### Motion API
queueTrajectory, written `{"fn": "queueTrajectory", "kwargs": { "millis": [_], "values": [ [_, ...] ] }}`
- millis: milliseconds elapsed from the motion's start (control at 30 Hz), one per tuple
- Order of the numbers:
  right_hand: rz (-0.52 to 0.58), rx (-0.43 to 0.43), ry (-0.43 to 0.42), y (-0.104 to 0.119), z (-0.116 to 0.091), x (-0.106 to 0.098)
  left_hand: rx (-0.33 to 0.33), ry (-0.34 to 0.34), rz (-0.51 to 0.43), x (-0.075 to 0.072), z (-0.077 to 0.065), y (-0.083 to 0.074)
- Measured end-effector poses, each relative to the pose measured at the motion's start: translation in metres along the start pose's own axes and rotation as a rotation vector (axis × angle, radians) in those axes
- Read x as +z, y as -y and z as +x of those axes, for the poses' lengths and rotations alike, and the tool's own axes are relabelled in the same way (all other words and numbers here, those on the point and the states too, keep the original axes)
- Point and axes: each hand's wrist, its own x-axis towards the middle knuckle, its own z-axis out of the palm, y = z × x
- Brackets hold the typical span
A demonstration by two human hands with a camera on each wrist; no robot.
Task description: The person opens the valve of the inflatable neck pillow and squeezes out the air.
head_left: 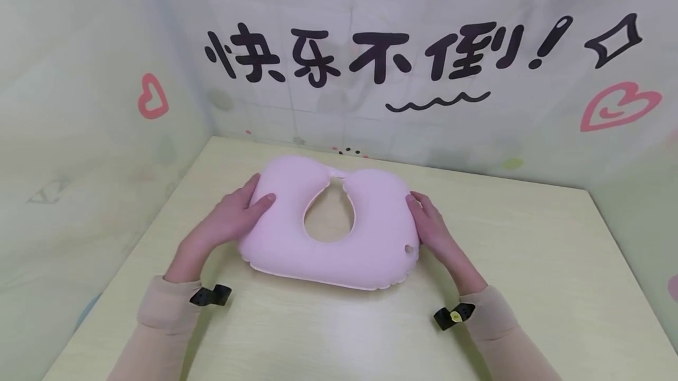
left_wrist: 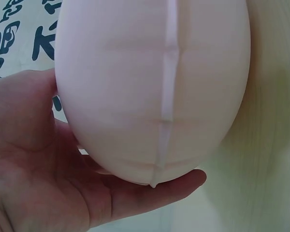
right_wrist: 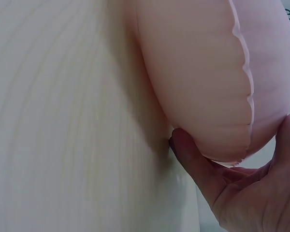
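A puffed-up pink inflatable neck pillow (head_left: 328,262) lies over the table, its U-shaped gap around a teardrop hole and its two ends meeting at the far side. My left hand (head_left: 233,214) grips its left side, thumb on top and the other fingers along the edge. On the opposite side, my right hand (head_left: 430,225) holds the pillow, partly hidden behind it. A small valve (head_left: 408,248) shows near the pillow's right front corner. In the left wrist view the fingers (left_wrist: 150,195) reach under the pillow's seamed side; in the right wrist view a fingertip (right_wrist: 183,141) presses its lower side.
The pale wood-grain table (head_left: 328,340) extends around the pillow on every side. A printed cloth backdrop (head_left: 339,110) with black lettering and pink hearts stands along the table's back and sides. Each sleeve cuff carries a small black wrist device (head_left: 210,295).
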Motion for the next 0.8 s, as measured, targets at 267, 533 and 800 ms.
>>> {"fn": "queueTrajectory", "kwargs": {
  "millis": [267, 533, 800],
  "values": [
    [0.014, -0.023, 0.005, -0.011, -0.006, -0.018, 0.023, 0.026, 0.014, 0.007, 0.004, -0.012],
    [0.032, -0.027, -0.009, -0.02, -0.011, -0.038, 0.059, 0.077, 0.05, 0.018, 0.013, -0.022],
    [0.055, -0.016, -0.025, -0.034, -0.017, -0.06, 0.123, 0.114, 0.053, 0.031, 0.02, -0.037]
  ]
}}
